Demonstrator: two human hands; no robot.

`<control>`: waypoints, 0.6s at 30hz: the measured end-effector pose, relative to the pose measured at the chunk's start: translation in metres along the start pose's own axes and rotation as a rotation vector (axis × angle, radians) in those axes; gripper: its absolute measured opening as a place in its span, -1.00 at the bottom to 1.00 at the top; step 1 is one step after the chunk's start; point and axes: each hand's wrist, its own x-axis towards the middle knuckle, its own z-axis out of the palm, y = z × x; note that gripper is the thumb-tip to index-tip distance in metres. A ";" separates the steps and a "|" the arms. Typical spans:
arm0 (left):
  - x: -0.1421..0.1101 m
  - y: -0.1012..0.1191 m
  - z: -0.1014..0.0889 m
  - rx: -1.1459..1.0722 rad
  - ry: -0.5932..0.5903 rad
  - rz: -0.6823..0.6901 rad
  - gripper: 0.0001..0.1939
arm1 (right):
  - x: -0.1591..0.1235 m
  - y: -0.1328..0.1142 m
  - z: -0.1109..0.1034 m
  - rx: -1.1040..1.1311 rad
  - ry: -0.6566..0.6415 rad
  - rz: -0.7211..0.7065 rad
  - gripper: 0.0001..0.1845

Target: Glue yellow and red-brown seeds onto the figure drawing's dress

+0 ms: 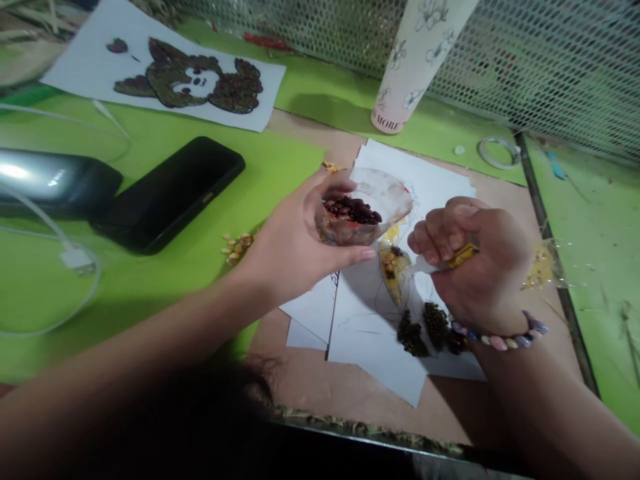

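My left hand (305,240) is wrapped round a clear plastic cup (390,197), tilted, with dark red beans (353,210) inside. To its right, my right hand (483,260) is closed round a small tube with a yellow label (464,255); its pale tip points left over the paper. Under both hands lies a white sheet (360,320) with a pencil drawing. One curved shape on it bears yellow pieces (393,267) and a few dark beans. Dark green seeds (436,323) form two patches near my right wrist, partly hiding the sheet.
Loose corn kernels (237,247) lie left of my left hand. A black phone (170,193) and white cable (75,257) are farther left. Behind stand a floral tumbler (420,67) and a mesh panel (540,73). A finished-looking seed picture (200,80) and tape roll (499,153) lie at the back.
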 end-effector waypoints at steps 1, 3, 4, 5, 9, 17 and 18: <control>0.000 0.000 0.000 0.007 0.001 0.004 -0.45 | 0.000 0.000 0.000 0.004 0.002 -0.004 -0.65; 0.001 0.000 -0.001 0.024 0.002 0.015 -0.46 | -0.001 -0.001 0.000 0.002 -0.002 -0.025 -0.65; 0.001 0.000 -0.001 0.029 0.001 0.017 -0.46 | -0.002 -0.001 0.001 -0.001 0.000 -0.031 -0.64; 0.001 -0.001 -0.001 0.026 0.003 0.018 -0.46 | -0.002 -0.002 0.001 -0.005 0.005 -0.028 -0.64; 0.001 -0.001 0.000 -0.005 -0.001 -0.009 -0.44 | -0.006 -0.006 0.007 0.010 0.038 -0.017 -0.64; 0.001 0.000 0.000 -0.014 -0.008 -0.019 -0.44 | -0.013 -0.004 0.013 0.012 0.085 -0.050 -0.66; 0.001 0.001 0.000 -0.007 -0.005 -0.017 -0.44 | -0.013 -0.003 0.012 0.008 0.087 -0.043 -0.66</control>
